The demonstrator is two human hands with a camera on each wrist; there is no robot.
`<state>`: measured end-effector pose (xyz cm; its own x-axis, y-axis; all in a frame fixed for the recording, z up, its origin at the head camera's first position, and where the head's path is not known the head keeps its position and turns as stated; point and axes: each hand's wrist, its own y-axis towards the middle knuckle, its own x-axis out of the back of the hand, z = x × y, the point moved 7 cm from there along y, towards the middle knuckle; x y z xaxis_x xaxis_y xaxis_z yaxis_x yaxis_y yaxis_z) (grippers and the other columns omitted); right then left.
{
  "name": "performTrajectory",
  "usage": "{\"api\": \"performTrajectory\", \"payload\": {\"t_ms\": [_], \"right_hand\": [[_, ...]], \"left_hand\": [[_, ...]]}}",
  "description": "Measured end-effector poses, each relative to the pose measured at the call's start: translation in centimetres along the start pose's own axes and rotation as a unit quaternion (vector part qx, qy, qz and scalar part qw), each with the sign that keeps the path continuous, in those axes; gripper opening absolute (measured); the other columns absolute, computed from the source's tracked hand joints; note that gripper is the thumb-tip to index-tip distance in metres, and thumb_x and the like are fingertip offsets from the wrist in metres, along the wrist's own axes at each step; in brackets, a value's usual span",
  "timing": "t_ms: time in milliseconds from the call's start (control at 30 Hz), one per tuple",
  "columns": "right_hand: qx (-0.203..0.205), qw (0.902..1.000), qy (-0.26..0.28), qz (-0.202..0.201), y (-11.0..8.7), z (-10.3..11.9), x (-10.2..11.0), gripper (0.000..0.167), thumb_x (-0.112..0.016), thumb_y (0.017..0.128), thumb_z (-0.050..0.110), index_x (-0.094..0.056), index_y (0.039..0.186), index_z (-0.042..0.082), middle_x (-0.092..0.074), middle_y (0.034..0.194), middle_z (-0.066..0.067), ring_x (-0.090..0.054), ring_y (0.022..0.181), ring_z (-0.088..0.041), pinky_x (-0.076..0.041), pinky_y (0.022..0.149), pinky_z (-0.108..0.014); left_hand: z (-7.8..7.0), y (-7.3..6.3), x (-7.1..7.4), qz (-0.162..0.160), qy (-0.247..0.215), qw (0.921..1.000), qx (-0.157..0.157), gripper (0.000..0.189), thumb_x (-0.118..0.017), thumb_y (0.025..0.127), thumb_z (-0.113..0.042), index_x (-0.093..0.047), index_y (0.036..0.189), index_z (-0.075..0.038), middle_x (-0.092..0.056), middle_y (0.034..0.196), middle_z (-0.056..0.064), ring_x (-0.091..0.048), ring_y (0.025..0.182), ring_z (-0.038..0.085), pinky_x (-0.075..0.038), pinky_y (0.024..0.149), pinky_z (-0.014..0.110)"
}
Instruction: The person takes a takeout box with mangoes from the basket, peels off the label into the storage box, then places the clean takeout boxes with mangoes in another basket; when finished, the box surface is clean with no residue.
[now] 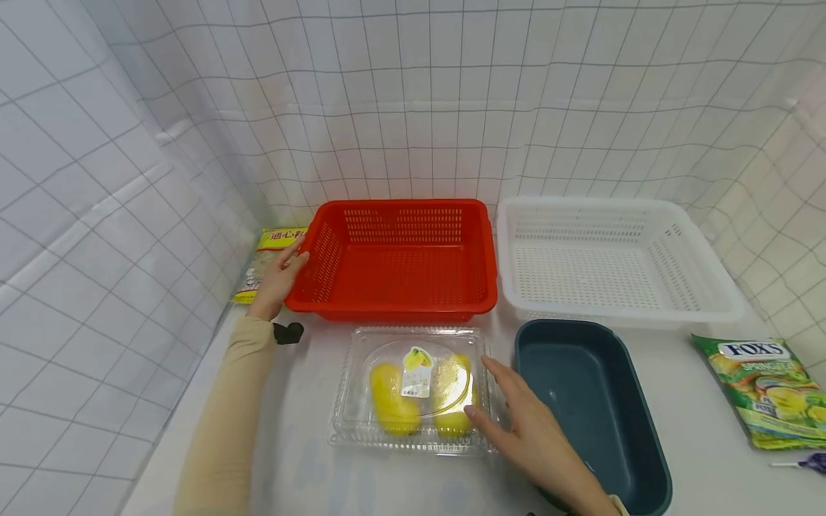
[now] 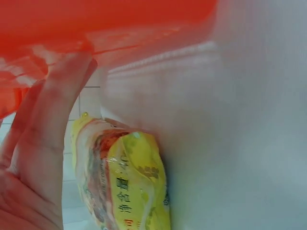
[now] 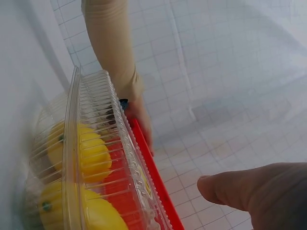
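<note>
At the left end of a red plastic basket (image 1: 413, 283), my left hand (image 1: 279, 276) touches the outer wall with its fingers out straight. The left wrist view shows those fingers (image 2: 62, 91) up against the basket's red side, under the rim. A clear plastic clamshell box (image 1: 351, 387) lies in front of the basket, its lid down, with two yellow mangoes (image 1: 388, 405) and a label inside. My right hand (image 1: 532, 430) hovers at the box's right edge, thumb and fingers spread, holding nothing. In the right wrist view its thumb (image 3: 225, 189) stands apart from the box.
Behind the left hand lies a yellow food packet (image 1: 248, 287). A white basket (image 1: 619, 312) stands beside the red one. The dark blue tub (image 1: 635, 401) sits right of the clamshell, partly under my right arm. Farther right are a green Fox's candy bag (image 1: 768, 394) and a small purple lollipop (image 1: 816, 462).
</note>
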<state>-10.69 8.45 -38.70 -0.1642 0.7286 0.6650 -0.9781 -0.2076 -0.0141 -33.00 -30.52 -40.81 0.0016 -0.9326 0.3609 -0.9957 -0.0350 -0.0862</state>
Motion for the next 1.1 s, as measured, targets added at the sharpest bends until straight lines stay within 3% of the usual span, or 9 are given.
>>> {"api": "performTrajectory", "payload": {"t_ms": [267, 367, 500, 567, 667, 800, 900, 1000, 1100], "right_hand": [[0.095, 0.9922, 0.009, -0.08, 0.2, 0.7, 1.5, 0.046, -0.074, 0.084, 0.024, -0.06, 0.127, 0.016, -0.061, 0.119, 0.005, -0.059, 0.102, -0.018, -0.053, 0.075, -0.039], [0.12, 0.9897, 0.025, -0.074, 0.2, 0.9, 1.9, 0.039, -0.073, 0.085, 0.022, -0.063, 0.123, 0.016, -0.063, 0.113, 0.006, -0.06, 0.096, -0.017, -0.052, 0.069, -0.035], [0.131, 0.9894, 0.035, -0.053, 0.4, 1.2, 2.3, 0.034, -0.072, 0.086, 0.02, -0.066, 0.119, 0.017, -0.064, 0.109, 0.008, -0.06, 0.09, -0.014, -0.051, 0.066, -0.03], [0.134, 0.9892, 0.031, -0.05, 0.5, 1.4, 2.6, 0.033, -0.072, 0.085, 0.019, -0.066, 0.118, 0.018, -0.064, 0.107, 0.011, -0.059, 0.088, -0.013, -0.05, 0.065, -0.029], [0.14, 0.9887, 0.03, -0.044, 0.6, 1.9, 3.1, 0.033, -0.073, 0.085, 0.018, -0.067, 0.117, 0.021, -0.064, 0.104, 0.012, -0.058, 0.086, -0.011, -0.05, 0.064, -0.028], [0.155, 0.9873, 0.023, -0.027, 0.6, 2.5, 3.5, 0.035, -0.074, 0.084, 0.016, -0.066, 0.117, 0.024, -0.064, 0.101, 0.012, -0.056, 0.083, -0.008, -0.049, 0.062, -0.025], [0.169, 0.9854, 0.008, -0.019, 0.9, 2.9, 3.9, 0.035, -0.074, 0.083, 0.016, -0.067, 0.117, 0.023, -0.065, 0.1, 0.01, -0.054, 0.081, -0.005, -0.048, 0.062, -0.023], [0.179, 0.9838, -0.004, -0.011, 1.2, 3.2, 4.2, 0.035, -0.074, 0.083, 0.017, -0.067, 0.117, 0.022, -0.065, 0.105, 0.011, -0.055, 0.083, -0.004, -0.049, 0.062, -0.024], [0.183, 0.9831, -0.012, 0.0, 1.4, 3.5, 4.2, 0.034, -0.074, 0.084, 0.02, -0.067, 0.117, 0.021, -0.064, 0.11, 0.013, -0.057, 0.089, -0.005, -0.051, 0.064, -0.026]], "left_hand": [[-1.0, -1.7, 1.0, -0.065, 0.013, 0.9978, 0.001, 0.059, -0.047, 0.097, -0.046, -0.035, 0.148, -0.018, -0.038, 0.144, 0.016, -0.039, 0.126, 0.033, -0.035, 0.103, 0.046], [-3.1, -3.7, 1.2, -0.135, 0.03, 0.9862, -0.091, 0.051, -0.053, 0.096, -0.035, -0.048, 0.141, -0.011, -0.048, 0.132, 0.017, -0.046, 0.119, 0.027, -0.041, 0.098, 0.037], [-6.9, -7.9, 0.3, -0.199, 0.044, 0.9446, -0.257, 0.025, -0.061, 0.092, -0.011, -0.067, 0.114, 0.0, -0.062, 0.106, 0.015, -0.057, 0.093, 0.011, -0.046, 0.077, 0.019], [-8.5, -9.9, -1.0, -0.165, 0.046, 0.9331, -0.316, 0.018, -0.063, 0.089, 0.0, -0.069, 0.106, 0.003, -0.065, 0.099, 0.015, -0.058, 0.085, 0.007, -0.045, 0.071, 0.017], [-9.5, -12.3, -3.6, -0.064, 0.074, 0.9304, -0.353, 0.023, -0.067, 0.084, 0.006, -0.069, 0.106, 0.0, -0.067, 0.101, 0.011, -0.058, 0.09, 0.007, -0.046, 0.077, 0.021], [-8.4, -14.8, -7.6, 0.093, 0.13, 0.9319, -0.325, 0.048, -0.074, 0.083, -0.01, -0.06, 0.129, -0.013, -0.058, 0.127, -0.001, -0.049, 0.117, 0.014, -0.041, 0.095, 0.039], [-7.2, -16.0, -10.3, 0.181, 0.186, 0.9194, -0.296, 0.073, -0.076, 0.081, -0.032, -0.042, 0.145, -0.023, -0.039, 0.146, -0.005, -0.03, 0.135, 0.02, -0.027, 0.106, 0.053], [-6.2, -16.9, -11.9, 0.222, 0.238, 0.8998, -0.291, 0.091, -0.075, 0.076, -0.051, -0.032, 0.15, -0.021, -0.028, 0.152, -0.005, -0.017, 0.141, 0.023, -0.014, 0.11, 0.053], [-5.5, -17.3, -12.5, 0.227, 0.281, 0.8825, -0.301, 0.1, -0.07, 0.072, -0.063, -0.031, 0.15, -0.016, -0.026, 0.153, -0.003, -0.013, 0.142, 0.023, -0.007, 0.113, 0.047]]}}
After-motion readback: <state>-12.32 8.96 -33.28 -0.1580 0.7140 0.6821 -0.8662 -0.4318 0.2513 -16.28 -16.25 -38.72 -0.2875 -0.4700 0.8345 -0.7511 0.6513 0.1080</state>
